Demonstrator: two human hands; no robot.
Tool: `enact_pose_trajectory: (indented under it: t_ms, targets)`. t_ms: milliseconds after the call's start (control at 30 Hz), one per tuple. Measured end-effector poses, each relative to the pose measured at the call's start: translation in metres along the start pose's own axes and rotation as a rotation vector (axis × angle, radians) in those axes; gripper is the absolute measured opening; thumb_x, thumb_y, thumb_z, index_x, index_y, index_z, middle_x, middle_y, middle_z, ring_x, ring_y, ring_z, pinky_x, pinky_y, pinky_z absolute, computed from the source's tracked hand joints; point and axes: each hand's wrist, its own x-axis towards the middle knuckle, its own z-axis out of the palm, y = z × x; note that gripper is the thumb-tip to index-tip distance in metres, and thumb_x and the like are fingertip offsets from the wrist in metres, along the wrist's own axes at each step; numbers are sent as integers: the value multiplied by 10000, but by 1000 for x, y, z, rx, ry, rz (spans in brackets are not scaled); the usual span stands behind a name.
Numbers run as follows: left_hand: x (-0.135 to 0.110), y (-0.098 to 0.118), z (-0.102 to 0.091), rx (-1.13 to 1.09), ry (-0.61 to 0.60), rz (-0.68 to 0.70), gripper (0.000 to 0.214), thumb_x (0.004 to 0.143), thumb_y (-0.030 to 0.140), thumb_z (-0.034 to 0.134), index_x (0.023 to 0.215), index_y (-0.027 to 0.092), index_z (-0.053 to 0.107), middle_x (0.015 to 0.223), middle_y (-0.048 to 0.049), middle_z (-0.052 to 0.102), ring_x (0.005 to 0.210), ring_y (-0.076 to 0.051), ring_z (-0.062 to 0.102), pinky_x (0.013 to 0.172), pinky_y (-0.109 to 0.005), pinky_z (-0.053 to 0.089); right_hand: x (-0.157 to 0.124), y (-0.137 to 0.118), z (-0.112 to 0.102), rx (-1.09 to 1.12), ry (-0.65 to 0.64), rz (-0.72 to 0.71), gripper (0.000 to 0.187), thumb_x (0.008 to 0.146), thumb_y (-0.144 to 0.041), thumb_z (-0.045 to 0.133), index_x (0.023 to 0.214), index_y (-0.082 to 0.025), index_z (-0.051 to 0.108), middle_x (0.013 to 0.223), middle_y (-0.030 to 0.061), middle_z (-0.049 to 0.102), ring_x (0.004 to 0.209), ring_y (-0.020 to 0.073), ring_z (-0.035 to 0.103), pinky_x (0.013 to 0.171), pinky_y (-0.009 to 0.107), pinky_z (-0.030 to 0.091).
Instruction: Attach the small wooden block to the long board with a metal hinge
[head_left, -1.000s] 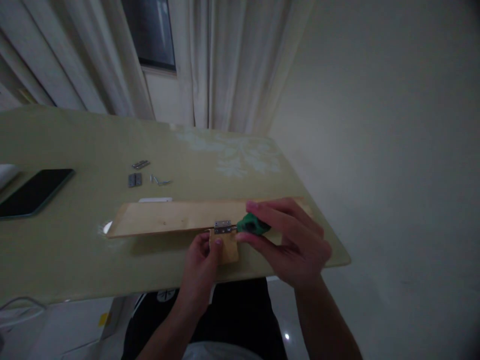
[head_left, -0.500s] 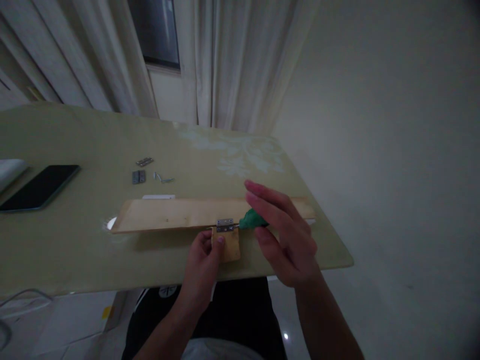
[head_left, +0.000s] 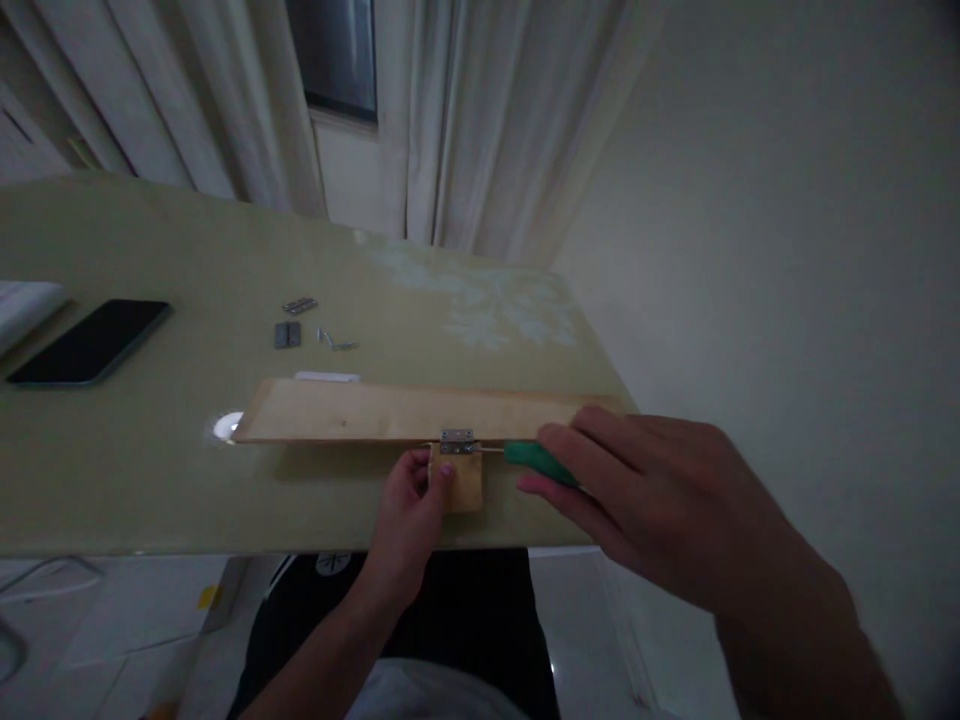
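My left hand (head_left: 414,510) pinches a small wooden block (head_left: 463,482) between thumb and fingers near the table's front edge. A metal hinge (head_left: 457,441) spans the block's top and the lower edge of a long wooden board (head_left: 375,412). My right hand (head_left: 637,490) is closed around the green handle of a screwdriver (head_left: 536,460). The screwdriver lies nearly level, its thin shaft pointing left toward the hinge. Whether its tip touches a screw is too small to tell.
Beyond the board lie two loose hinges, one flat (head_left: 287,334) and one farther back (head_left: 300,305), beside several screws (head_left: 335,340). A white strip (head_left: 327,377) shows behind the board. A black phone (head_left: 94,342) rests at left on the table (head_left: 172,490). A wall (head_left: 787,300) stands at right.
My right hand has gone from loosely spread fingers at the handle to a closed grip, and it and the screwdriver have shifted right. The view has tilted slightly; my left hand still holds the block.
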Motion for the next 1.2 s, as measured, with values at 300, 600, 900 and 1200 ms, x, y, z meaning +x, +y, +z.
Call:
enact_pose_trajectory:
  t_ms: [300,600,900,1200]
  targets:
    - [-2,2,2,0,-9,14,599,688,631,846,1008,171,633,926,-98,769,827,-243,709,730,-328,532,16,6,-11,-166,-117,-309,240,1063,-183,457,879,-201,610,737,7,639,627,163,562,586,348,320]
    - [1,-1,1,21,8,37,617,684,653,840,1005,166,639,895,-94,768,794,-235,707,699,-316,526,26,9,-13,-174,-313,-338,133,1006,-175,562,882,-204,600,736,19,667,624,174,570,537,343,262]
    - [0,3,3,-7,-6,24,605,668,627,847,1000,167,640,882,-100,768,794,-241,711,690,-313,527,29,11,-9,-155,-302,-452,152,1004,-149,525,876,-204,585,781,7,630,559,147,516,510,354,211]
    - [-1,3,4,-21,-4,-6,597,685,614,838,1027,166,641,956,-113,775,857,-249,727,725,-314,531,25,16,-10,-143,-303,-451,143,1024,-178,525,900,-200,592,799,22,679,617,158,562,526,341,219]
